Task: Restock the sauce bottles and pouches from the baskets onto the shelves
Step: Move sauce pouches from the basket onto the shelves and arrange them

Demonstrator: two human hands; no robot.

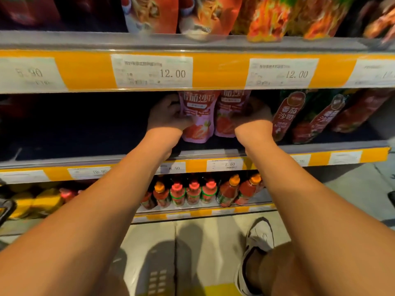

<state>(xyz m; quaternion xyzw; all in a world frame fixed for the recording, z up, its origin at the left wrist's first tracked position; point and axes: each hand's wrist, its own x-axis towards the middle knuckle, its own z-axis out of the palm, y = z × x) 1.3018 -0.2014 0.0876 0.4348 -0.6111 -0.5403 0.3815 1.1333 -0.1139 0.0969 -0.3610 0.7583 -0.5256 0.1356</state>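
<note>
Two pink sauce pouches with strawberry pictures stand side by side on the middle shelf (213, 149). My left hand (165, 116) grips the left pink pouch (197, 120) by its left edge. My right hand (254, 117) grips the right pink pouch (226, 116) by its right edge. Both arms reach forward into the shelf opening. The pouch tops are hidden behind the yellow price rail (213, 71) above.
Dark red-and-green ketchup pouches (286, 116) lean to the right of my right hand. The shelf left of my left hand is dark and bare. Sauce bottles (194, 193) with red and orange caps line the shelf below. More pouches (265, 18) fill the top shelf.
</note>
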